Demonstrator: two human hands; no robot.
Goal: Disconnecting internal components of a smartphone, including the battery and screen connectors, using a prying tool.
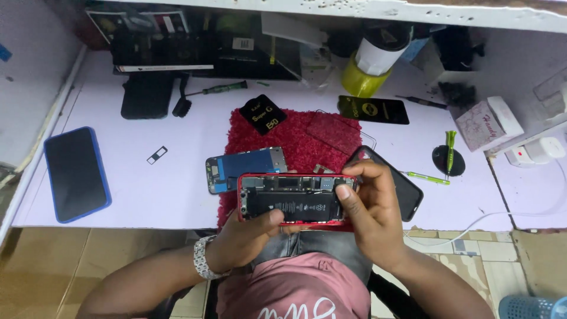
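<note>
Opened red phone [295,199], its battery and boards bare, sits just above the red mat's [283,133] near edge, gripped by your left hand [245,236] underneath and your right hand [369,204] around its right end. It looks light, stiff and fragile inside, so hold the frame edges; a detached screen panel [245,167] lies touching behind it.

White worktable [147,195] above tan tiled floor [47,260].
</note>
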